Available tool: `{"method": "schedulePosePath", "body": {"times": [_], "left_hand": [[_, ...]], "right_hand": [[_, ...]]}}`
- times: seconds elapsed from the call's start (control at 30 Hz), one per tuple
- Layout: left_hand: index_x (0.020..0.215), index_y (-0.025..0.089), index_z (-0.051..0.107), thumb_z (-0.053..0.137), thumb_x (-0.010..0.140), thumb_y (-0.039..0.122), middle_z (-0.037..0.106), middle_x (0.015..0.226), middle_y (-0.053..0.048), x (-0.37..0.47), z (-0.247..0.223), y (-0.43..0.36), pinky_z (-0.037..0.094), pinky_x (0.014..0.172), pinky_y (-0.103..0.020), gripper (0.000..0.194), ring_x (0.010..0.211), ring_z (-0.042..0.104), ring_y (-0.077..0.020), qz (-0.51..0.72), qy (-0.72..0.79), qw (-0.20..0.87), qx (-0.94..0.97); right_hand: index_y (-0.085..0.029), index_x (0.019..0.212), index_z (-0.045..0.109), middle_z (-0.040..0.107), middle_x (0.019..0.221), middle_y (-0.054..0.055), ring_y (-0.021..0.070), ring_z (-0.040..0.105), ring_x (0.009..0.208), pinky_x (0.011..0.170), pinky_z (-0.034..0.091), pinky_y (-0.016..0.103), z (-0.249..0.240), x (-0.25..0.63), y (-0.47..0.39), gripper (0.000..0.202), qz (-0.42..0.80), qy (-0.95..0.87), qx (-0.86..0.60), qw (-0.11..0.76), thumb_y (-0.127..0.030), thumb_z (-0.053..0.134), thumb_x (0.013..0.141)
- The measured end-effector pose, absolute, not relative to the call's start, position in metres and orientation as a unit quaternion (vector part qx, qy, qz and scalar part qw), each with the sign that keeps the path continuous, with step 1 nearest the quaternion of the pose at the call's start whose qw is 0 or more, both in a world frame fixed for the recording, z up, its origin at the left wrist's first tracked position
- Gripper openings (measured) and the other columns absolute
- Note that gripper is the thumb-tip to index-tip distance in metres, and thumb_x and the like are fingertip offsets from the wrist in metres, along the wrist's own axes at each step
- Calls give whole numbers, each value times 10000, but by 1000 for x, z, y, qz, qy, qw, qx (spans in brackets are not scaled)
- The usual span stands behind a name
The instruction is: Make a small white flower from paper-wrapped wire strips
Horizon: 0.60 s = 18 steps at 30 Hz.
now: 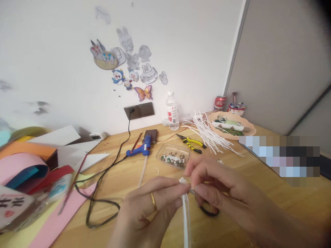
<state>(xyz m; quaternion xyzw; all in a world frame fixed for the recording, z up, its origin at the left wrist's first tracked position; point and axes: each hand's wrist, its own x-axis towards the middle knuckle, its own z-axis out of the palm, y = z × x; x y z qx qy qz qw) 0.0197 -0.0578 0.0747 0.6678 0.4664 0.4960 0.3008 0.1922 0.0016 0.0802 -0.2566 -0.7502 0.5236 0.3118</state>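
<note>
Heaped at far left, coloured paper on the counter. Then a blue glue gun. Near the middle, left hand with fingers closed on white strips, looped on top, hanging below, in front of a bead tray. Just beside, a black handle loop under the right hand, fingers curled nearly together, any hold impossible to tell.

Bare tabletop lower left of centre leaves passage below the looped cable; left hand, right hand and white strips fill lower centre, glue gun, bead tray and pliers obstructing above
</note>
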Motion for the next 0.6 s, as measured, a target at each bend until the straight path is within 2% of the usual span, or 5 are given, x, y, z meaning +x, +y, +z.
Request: {"method": "schedulePosePath", "body": {"times": [0.13, 0.23, 0.37, 0.47, 0.6], "left_hand": [[899, 303, 694, 557, 782, 112, 691, 844, 2, 20, 73, -59, 542, 699, -218, 262, 842, 649, -171, 521, 439, 425, 597], [854, 259, 696, 552, 793, 273, 671, 766, -38, 21, 74, -60, 550, 659, -315, 157, 772, 640, -214, 537, 426, 448, 574], [741, 233, 688, 585, 741, 388, 630, 699, -56, 21, 72, -60, 550, 607, -371, 186, 665, 615, -225, 482, 532, 371, 589], [694, 237, 653, 560, 765, 349, 630, 678, -44, 20, 68, -61, 552, 569, -326, 163, 635, 621, -207, 426, 585, 295, 624], [709, 249, 641, 552, 778, 283, 632, 666, -27, 16, 65, -60, 555, 536, -285, 118, 611, 628, -190, 435, 564, 245, 657]], "right_hand": [[-172, 784, 503, 514, 701, -28, 50, 476, 554, 480, 379, 154, 81, 191, 6, 126, 682, -650, -219, 255, -264, 477, 866], [-148, 765, 532, 542, 679, -30, 39, 488, 577, 518, 385, 142, 82, 191, 8, 129, 733, -601, -203, 245, -247, 523, 848], [-134, 749, 548, 545, 721, -20, 34, 472, 589, 517, 364, 140, 81, 190, 9, 120, 780, -543, -199, 239, -228, 567, 822], [-129, 737, 551, 507, 666, -31, 39, 454, 593, 498, 328, 140, 79, 189, 11, 121, 785, -540, -199, 231, -211, 560, 825], [-144, 734, 554, 487, 631, -43, 41, 409, 550, 452, 266, 151, 74, 187, 11, 118, 767, -559, -202, 240, -218, 556, 826]]}}
